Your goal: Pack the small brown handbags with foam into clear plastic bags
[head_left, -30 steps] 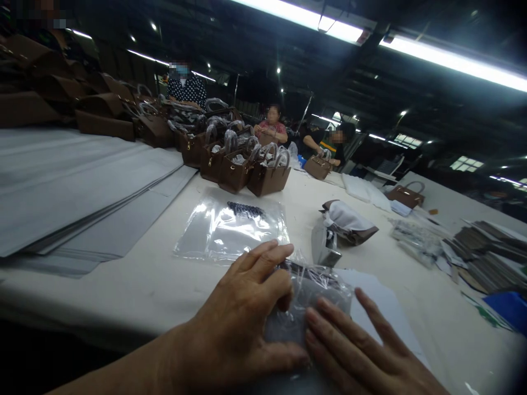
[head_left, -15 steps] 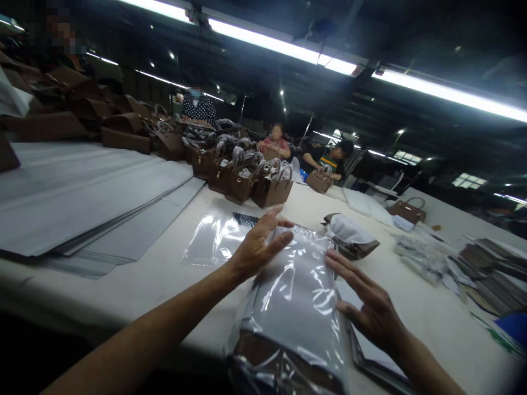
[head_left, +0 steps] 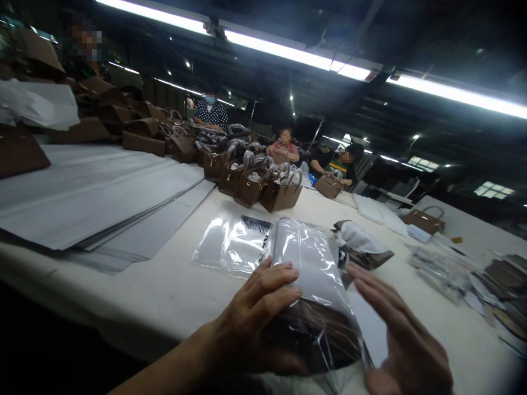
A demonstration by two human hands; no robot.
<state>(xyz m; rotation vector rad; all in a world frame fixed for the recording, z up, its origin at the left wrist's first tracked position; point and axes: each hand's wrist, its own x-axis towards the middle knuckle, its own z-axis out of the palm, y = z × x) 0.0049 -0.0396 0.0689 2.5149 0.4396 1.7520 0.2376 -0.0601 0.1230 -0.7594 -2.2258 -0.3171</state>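
2 bare hands stood apart, the left hand (head_left: 255, 307) and the right hand (head_left: 407, 329) on either side of a plastic-wrapped parcel (head_left: 307, 263) on a pale table (head_left: 177, 302). The parcel's long axis ran away from the person, leaning slightly left at the far end; its brown end pointed back between the hands, and its grey-white covered side faced up. Clear film (head_left: 327, 343) hung loose around that near end, and dark print showed along the left edge, past the left fingertips.

The left hand lay over the parcel's left side, fingers bent across the top, the blurred thumb low by the brown end; whether it was squeezing could not be told. The right hand was raised just beside the right edge, fingers extended; whether it touched the loose film was unclear.

Beyond the left hand lay a flat clear bag (head_left: 224, 247), and farther off stood a group of brown handbags (head_left: 282, 195) with wrapped handles. Large pale sheets (head_left: 102, 192) were stacked to that hand's left. Beyond the right hand was a brown-and-white item (head_left: 364, 241), and 1 white sheet (head_left: 368, 321) showed between that hand and the parcel.
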